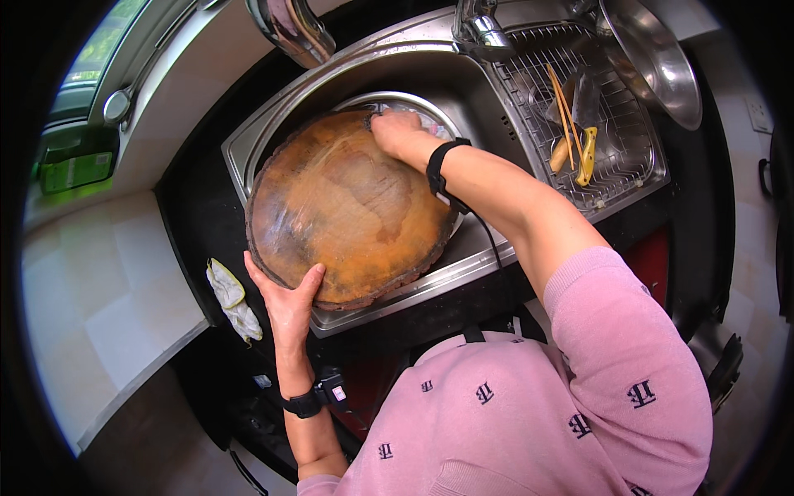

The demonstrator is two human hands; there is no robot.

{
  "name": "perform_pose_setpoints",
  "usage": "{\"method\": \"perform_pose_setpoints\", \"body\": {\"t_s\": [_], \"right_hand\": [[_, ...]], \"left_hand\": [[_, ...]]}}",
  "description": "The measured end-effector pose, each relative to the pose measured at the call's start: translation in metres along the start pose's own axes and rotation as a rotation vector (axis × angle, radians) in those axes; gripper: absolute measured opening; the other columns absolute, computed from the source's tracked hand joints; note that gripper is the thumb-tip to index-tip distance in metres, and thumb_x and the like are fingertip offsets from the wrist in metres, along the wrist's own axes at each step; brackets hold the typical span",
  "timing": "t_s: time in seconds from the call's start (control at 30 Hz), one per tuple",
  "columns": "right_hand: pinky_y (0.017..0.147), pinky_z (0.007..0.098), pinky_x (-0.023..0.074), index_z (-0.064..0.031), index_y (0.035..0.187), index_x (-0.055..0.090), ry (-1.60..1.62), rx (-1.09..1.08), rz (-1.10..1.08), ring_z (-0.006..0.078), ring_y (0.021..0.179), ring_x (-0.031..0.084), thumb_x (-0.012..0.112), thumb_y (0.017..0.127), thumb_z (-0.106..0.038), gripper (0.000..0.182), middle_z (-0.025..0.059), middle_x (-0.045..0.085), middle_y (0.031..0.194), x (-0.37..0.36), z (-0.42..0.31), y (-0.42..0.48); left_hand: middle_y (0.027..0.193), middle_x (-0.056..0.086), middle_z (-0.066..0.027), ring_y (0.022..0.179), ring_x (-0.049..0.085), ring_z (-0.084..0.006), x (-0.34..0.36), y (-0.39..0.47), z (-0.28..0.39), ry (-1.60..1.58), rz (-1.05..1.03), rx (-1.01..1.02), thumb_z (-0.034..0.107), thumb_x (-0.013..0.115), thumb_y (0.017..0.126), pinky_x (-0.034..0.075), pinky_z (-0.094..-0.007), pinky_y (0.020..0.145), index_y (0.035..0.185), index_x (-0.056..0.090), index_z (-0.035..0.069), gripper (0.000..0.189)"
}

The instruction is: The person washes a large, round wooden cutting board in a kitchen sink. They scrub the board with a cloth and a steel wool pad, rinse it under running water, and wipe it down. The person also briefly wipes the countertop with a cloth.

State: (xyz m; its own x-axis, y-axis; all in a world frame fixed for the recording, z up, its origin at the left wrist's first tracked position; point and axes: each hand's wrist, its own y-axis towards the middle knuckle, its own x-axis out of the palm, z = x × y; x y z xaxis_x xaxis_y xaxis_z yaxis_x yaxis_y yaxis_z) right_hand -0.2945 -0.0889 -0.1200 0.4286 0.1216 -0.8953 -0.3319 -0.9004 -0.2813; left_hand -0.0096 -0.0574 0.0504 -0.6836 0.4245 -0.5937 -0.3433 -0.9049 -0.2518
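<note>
A large round wooden chopping board [347, 211] with a bark edge lies tilted over the stainless steel sink [490, 124], its surface wet-looking. My left hand [288, 294] grips its near left edge, thumb on the top face. My right hand [397, 130] is closed at the board's far edge, on something dark and barely visible; whether that is a scrubber I cannot tell. Behind the board shows the rim of a round metal basin [397, 96] with something pale and colourful inside it, mostly hidden.
Right of the sink, a wire drying rack [626, 155] holds wooden chopsticks [563, 111], a yellow-handled knife [586, 158] and a cleaver [586, 99]. A metal bowl [657, 62] leans beyond. A faucet [487, 34] overhangs the sink. A white cloth [234, 301] lies on the left counter.
</note>
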Motion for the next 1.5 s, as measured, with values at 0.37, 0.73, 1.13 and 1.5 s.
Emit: {"method": "perform_pose_setpoints", "body": {"t_s": [0.37, 0.73, 1.13, 1.5], "right_hand": [[0.07, 0.0407, 0.0501, -0.0163, 0.121, 0.049, 0.139, -0.736, 0.245, 0.0283, 0.095, 0.057, 0.057, 0.077, -0.017, 0.044, 0.0101, 0.054, 0.106, -0.037, -0.12, -0.058], [0.08, 0.0424, 0.0507, -0.0065, 0.112, 0.06, 0.063, -0.269, 0.022, 0.0304, 0.103, 0.058, 0.057, 0.079, -0.013, 0.033, 0.0162, 0.056, 0.112, -0.043, -0.106, -0.008], [0.078, 0.0416, 0.0505, -0.0181, 0.125, 0.049, 0.189, -0.663, 0.352, 0.0279, 0.1, 0.057, 0.051, 0.084, -0.016, 0.04, 0.0086, 0.058, 0.105, -0.033, -0.118, -0.022], [0.078, 0.0443, 0.0509, -0.0119, 0.127, 0.047, 0.039, -0.185, 0.287, 0.0329, 0.096, 0.06, 0.049, 0.083, -0.008, 0.044, 0.0166, 0.058, 0.105, -0.003, -0.072, 0.007]], "left_hand": [[0.139, 0.034, -0.0206, 0.124, 0.039, -0.0271, 0.002, -0.002, -0.006, -0.016, 0.017, -0.022, 0.013, 0.079, 0.072, 0.031, -0.0348, 0.106, 0.146, 0.004, 0.001, 0.106], [0.139, 0.034, -0.0211, 0.124, 0.039, -0.0276, 0.002, -0.001, 0.0, -0.017, 0.021, -0.03, 0.013, 0.079, 0.071, 0.03, -0.0356, 0.106, 0.146, 0.004, 0.0, 0.106], [0.137, 0.037, -0.0216, 0.122, 0.042, -0.0279, 0.003, -0.002, -0.003, -0.037, 0.03, -0.019, 0.012, 0.078, 0.071, 0.032, -0.0354, 0.105, 0.146, 0.006, 0.001, 0.104], [0.137, 0.037, -0.0225, 0.123, 0.042, -0.0291, -0.001, -0.001, -0.015, -0.037, 0.052, -0.021, 0.016, 0.079, 0.069, 0.033, -0.0362, 0.104, 0.145, 0.007, 0.0, 0.106]]}}
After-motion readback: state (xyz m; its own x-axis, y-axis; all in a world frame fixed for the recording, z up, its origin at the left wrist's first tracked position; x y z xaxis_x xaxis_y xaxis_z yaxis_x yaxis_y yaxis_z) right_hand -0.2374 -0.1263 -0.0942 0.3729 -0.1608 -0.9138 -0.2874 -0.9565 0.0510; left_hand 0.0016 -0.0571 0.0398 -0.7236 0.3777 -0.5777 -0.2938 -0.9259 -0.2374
